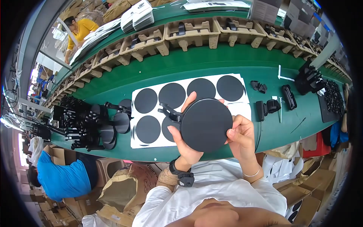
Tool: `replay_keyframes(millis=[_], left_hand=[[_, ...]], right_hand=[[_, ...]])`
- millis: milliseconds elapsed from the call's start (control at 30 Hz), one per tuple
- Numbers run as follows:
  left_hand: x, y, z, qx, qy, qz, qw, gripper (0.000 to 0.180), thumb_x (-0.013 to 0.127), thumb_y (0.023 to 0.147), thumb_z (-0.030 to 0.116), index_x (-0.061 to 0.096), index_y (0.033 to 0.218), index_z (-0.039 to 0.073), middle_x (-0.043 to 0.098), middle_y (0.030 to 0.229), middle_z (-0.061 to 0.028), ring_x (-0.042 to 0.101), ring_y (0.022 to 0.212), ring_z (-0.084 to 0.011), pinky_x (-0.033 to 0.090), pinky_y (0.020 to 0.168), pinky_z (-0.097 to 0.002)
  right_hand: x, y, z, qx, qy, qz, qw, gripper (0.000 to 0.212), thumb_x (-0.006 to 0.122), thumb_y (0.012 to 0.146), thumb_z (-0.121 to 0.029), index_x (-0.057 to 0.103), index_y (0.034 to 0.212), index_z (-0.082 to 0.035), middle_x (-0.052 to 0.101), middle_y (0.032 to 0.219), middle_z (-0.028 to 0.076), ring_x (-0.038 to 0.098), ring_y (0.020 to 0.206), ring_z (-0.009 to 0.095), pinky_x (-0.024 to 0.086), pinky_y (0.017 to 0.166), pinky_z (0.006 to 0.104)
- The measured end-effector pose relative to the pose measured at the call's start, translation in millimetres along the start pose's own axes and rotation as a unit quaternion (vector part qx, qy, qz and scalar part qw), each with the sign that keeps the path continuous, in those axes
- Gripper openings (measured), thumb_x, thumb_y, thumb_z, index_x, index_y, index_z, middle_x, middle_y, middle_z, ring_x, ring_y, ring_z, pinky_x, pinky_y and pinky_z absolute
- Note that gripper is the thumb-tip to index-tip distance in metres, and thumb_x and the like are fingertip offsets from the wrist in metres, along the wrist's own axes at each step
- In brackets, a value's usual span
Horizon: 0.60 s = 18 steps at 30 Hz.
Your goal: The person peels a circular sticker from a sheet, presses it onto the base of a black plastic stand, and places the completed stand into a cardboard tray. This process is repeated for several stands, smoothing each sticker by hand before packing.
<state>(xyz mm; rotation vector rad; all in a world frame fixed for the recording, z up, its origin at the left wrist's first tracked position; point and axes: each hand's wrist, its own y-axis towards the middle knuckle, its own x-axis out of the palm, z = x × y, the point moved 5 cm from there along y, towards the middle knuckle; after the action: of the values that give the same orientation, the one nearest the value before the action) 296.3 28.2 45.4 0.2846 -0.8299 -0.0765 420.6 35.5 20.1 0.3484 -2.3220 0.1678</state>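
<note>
A black round base (207, 125) with a short hinged arm sticking out to its left is held up in front of me, its flat face toward me. My left hand (188, 148) is wrapped round its left and lower edge, thumb beside the hinged arm. At its right edge, my right hand (244, 140) pinches the rim between thumb and fingers. Below the base lies a white sheet (158, 112) with rows of black round pads (148, 129). The base and my hands hide part of the lower row.
Many black stands (85, 125) are bunched at the left of the green table (264, 75). Black brackets (267, 108) and a stack of black parts (311, 80) lie at the right. Brown pulp trays (191, 36) line the back. Other people (66, 178) are nearby at left.
</note>
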Motion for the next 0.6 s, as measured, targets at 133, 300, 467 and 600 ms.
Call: replay_keyframes(millis=[133,300,467,600], left_hand=[[-1.1,-1.5,-1.4,-0.002,0.004,0.005,1.0,0.082,0.016,0.085,0.072,0.016,0.143,0.014,0.042,0.126,-0.0344,0.047,0.115,-0.0448,0.038,0.097,-0.0518],[-4.7,-0.9,-1.6,-0.007,0.005,0.017,1.0,0.08,0.015,0.086,0.071,0.017,0.142,0.013,0.044,0.125,-0.0343,0.047,0.114,-0.0449,0.038,0.097,-0.0517],[-4.1,0.1,-0.7,0.003,0.011,-0.001,1.0,0.079,0.014,0.087,0.07,0.019,0.141,0.012,0.044,0.125,-0.0338,0.048,0.114,-0.0449,0.038,0.097,-0.0512],[-2.3,0.8,-1.0,0.004,0.005,-0.006,1.0,0.081,0.013,0.086,0.071,0.019,0.141,0.012,0.044,0.125,-0.0335,0.048,0.114,-0.0446,0.038,0.097,-0.051]], right_hand=[[-1.1,-2.3,0.8,-0.011,-0.013,-0.002,1.0,0.013,0.066,0.078,0.001,0.054,0.077,-0.003,0.055,0.076,0.006,0.058,0.064,0.013,0.053,0.055,0.0247],[-0.5,-2.2,4.5,-0.026,-0.022,0.007,0.999,0.015,0.063,0.078,0.0,0.049,0.079,-0.005,0.057,0.077,0.006,0.057,0.058,0.012,0.046,0.049,0.0203],[3.1,-1.3,3.5,-0.025,-0.03,0.011,0.999,0.015,0.063,0.078,0.001,0.049,0.079,-0.006,0.056,0.075,0.005,0.056,0.058,0.011,0.045,0.049,0.02],[3.5,-1.0,1.7,-0.028,-0.038,0.018,0.999,0.014,0.062,0.078,0.002,0.05,0.079,-0.005,0.054,0.074,0.005,0.055,0.058,0.011,0.045,0.049,0.0199]])
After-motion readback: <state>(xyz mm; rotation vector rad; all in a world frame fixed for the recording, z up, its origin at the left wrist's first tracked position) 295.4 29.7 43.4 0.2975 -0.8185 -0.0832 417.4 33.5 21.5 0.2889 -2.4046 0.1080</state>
